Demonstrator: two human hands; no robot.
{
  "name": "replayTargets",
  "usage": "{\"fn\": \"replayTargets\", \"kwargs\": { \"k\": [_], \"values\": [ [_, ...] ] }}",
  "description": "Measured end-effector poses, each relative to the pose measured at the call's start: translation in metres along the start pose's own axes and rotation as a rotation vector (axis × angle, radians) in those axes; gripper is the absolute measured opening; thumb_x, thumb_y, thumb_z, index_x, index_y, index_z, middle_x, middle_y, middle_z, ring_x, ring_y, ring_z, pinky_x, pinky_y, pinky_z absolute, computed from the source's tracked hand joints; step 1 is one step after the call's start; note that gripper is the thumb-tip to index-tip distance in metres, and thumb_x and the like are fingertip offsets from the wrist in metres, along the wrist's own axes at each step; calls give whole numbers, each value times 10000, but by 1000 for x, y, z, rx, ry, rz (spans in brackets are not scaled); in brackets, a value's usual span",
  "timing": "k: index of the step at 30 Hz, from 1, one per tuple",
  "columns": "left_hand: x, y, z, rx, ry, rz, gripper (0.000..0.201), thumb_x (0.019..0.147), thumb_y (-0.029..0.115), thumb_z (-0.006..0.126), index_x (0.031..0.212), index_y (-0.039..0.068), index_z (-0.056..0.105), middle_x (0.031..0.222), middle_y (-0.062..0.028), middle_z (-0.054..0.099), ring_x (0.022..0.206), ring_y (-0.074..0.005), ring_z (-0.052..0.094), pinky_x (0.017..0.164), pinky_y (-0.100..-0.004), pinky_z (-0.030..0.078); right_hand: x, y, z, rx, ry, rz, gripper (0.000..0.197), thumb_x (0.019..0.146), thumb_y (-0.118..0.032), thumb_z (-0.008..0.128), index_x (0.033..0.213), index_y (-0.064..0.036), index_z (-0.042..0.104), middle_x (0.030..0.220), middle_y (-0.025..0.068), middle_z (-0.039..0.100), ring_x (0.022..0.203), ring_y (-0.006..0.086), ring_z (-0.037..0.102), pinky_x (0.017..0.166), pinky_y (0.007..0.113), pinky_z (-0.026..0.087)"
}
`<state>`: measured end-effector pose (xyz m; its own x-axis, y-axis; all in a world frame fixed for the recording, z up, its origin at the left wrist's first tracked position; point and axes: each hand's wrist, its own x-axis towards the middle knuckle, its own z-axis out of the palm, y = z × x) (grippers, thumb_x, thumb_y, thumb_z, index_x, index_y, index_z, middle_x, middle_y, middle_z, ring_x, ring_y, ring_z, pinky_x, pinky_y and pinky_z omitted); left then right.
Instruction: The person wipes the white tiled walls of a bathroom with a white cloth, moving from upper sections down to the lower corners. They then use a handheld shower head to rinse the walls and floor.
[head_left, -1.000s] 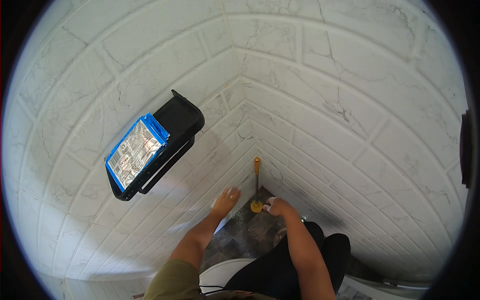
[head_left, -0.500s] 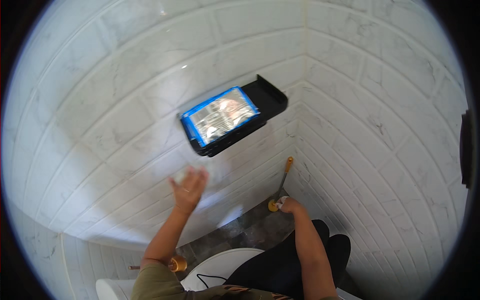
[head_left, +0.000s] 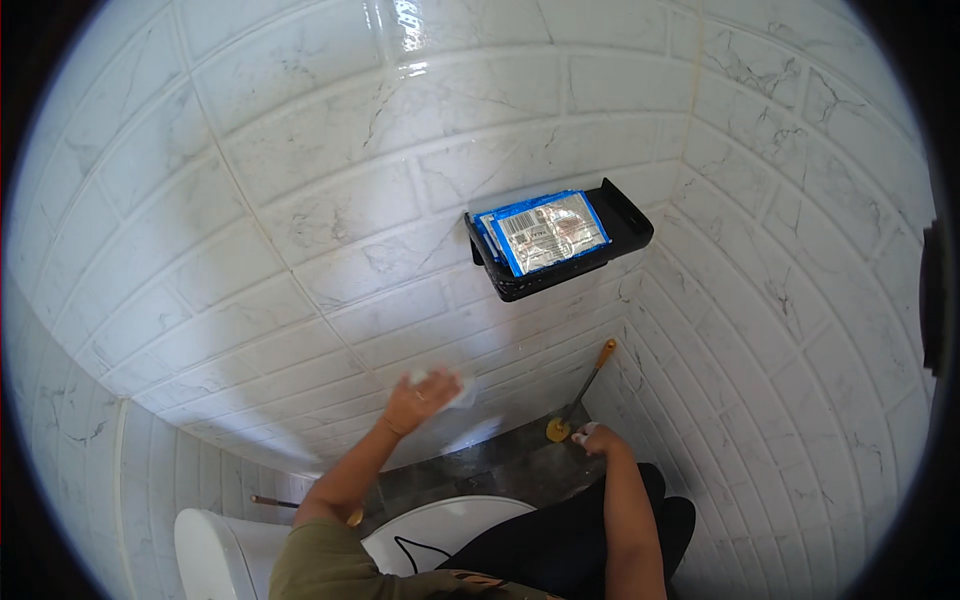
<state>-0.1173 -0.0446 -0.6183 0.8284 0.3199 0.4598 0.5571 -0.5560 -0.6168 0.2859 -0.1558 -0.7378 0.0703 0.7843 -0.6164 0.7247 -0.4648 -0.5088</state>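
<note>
The left hand (head_left: 418, 402) was spread out over a white cloth (head_left: 462, 391), by the low part of the tiled wall (head_left: 350, 335). It was blurry. The right hand (head_left: 592, 439) had bent fingers just beside the yellow brush (head_left: 557, 431) in the corner; nobody could tell if it gripped anything. The black shelf (head_left: 630, 232) was higher up, with a blue and silver packet (head_left: 552, 236) on it. A flat palm and a gentle, even push seemed best for the cloth.
</note>
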Motion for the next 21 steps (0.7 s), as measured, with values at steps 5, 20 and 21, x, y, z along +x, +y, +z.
{"fn": "replayTargets", "kwargs": {
  "k": [5,20,21],
  "values": [
    [112,-123,-122,-9,643,-591,411,933,234,495,1282,24,556,1394,-162,488,1390,-382,311,1116,-599,-119,7,22,1,39,111,-27,468,890,-365,610,1157,20,628,939,179,677,770,262,645,740,381,490],
    [74,21,11,-202,43,105,460,888,180,518,1346,222,499,1389,60,500,1312,-130,454,1112,-469,207,-9,9,-5,37,61,-28,460,898,-387,608,1136,6,632,899,164,684,675,230,656,694,380,499],
    [85,9,1,-257,53,63,453,883,173,528,1333,224,516,1384,60,504,1302,-132,465,1116,-470,201,-8,12,-5,50,85,-27,460,896,-390,610,1128,7,634,881,159,684,676,229,656,694,383,497]
  ]
}}
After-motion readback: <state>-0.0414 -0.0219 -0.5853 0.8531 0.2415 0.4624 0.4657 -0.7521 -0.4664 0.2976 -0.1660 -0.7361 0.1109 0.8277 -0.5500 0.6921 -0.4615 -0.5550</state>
